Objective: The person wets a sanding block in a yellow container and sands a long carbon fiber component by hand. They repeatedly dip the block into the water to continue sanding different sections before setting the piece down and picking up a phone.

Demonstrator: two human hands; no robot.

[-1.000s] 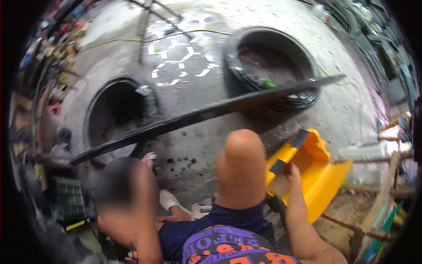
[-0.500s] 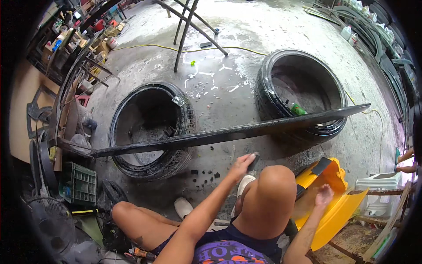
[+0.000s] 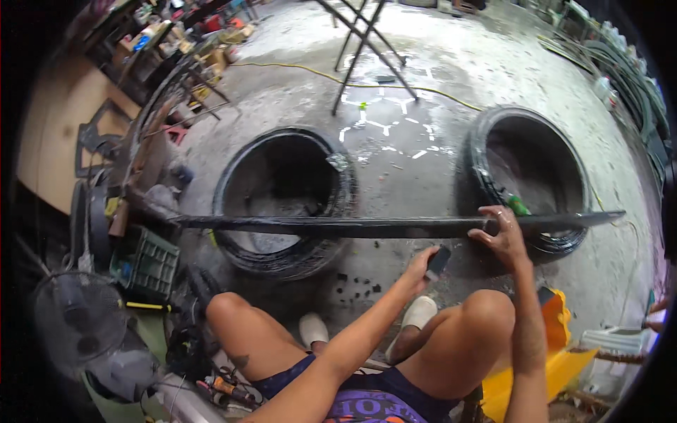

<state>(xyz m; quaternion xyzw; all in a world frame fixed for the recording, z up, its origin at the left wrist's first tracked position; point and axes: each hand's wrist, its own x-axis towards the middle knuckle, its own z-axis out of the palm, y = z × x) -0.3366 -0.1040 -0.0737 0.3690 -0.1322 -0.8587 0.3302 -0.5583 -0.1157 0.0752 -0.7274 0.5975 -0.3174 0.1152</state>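
Note:
A long, narrow black panel (image 3: 395,227) lies across two upright-open tyres, the left tyre (image 3: 282,264) and the right tyre (image 3: 483,144). My right hand (image 3: 506,240) is at the panel near the right tyre, fingers curled over its upper edge and thumb at its lower side. My left hand (image 3: 421,268) is closed around a small dark block (image 3: 438,262), held just below the panel and apart from it. Which face of the block is worn or coated cannot be made out.
Black crumbs (image 3: 360,287) lie on the floor near my feet. A yellow curved panel (image 3: 560,374) leans at my right by a white stool (image 3: 620,342). At left stand a green crate (image 3: 144,261) and a fan (image 3: 81,317). A folding metal stand (image 3: 356,53) is ahead.
My right hand has come up from beside the yellow panel to the black panel. My left hand still holds the block. The whole view has shifted and levelled.

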